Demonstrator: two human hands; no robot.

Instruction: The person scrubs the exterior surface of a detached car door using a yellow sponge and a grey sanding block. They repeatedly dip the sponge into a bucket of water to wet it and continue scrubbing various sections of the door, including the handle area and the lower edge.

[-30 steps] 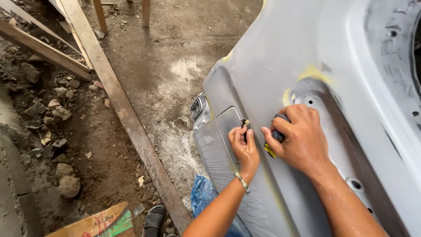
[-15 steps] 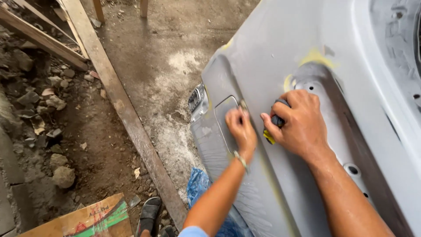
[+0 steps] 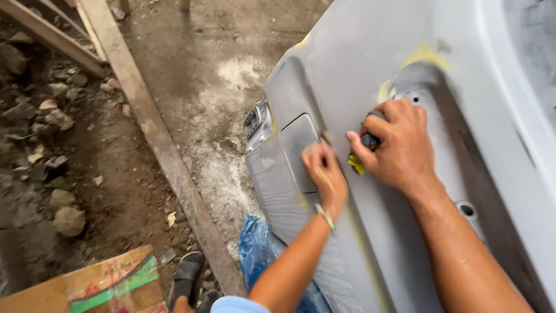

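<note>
A large grey primed car body panel (image 3: pixel 405 69) fills the right side of the view, leaning above a dusty concrete floor (image 3: pixel 202 64); the tilt presents its outer face to the person bent over it. Left of the panel, a long wooden plank (image 3: pixel 162 145) runs diagonally across the floor, with stones and rubble (image 3: pixel 46 127) beyond it. Under the panel's lower edge lies a crumpled blue plastic sheet (image 3: pixel 255 249), and farther left of that edge a piece of cardboard (image 3: pixel 87 284) and a dark sandal (image 3: pixel 186 278). On the panel's face, the right hand (image 3: pixel 399 145) is closed around a small dark sanding pad with a yellow edge (image 3: pixel 362 152), the fingers curled over its top and the thumb beneath, so that the pad lies clamped between them and pressed to the panel beside a yellowish filler patch (image 3: pixel 425 55). The left hand (image 3: pixel 324 174) rests on the panel beside the rectangular recessed flap (image 3: pixel 298 148), apparently to steady or feel the surface; its fingers lie together, but whether they pinch anything cannot be told. A thin bracelet (image 3: pixel 325 217) circles the left wrist.
</note>
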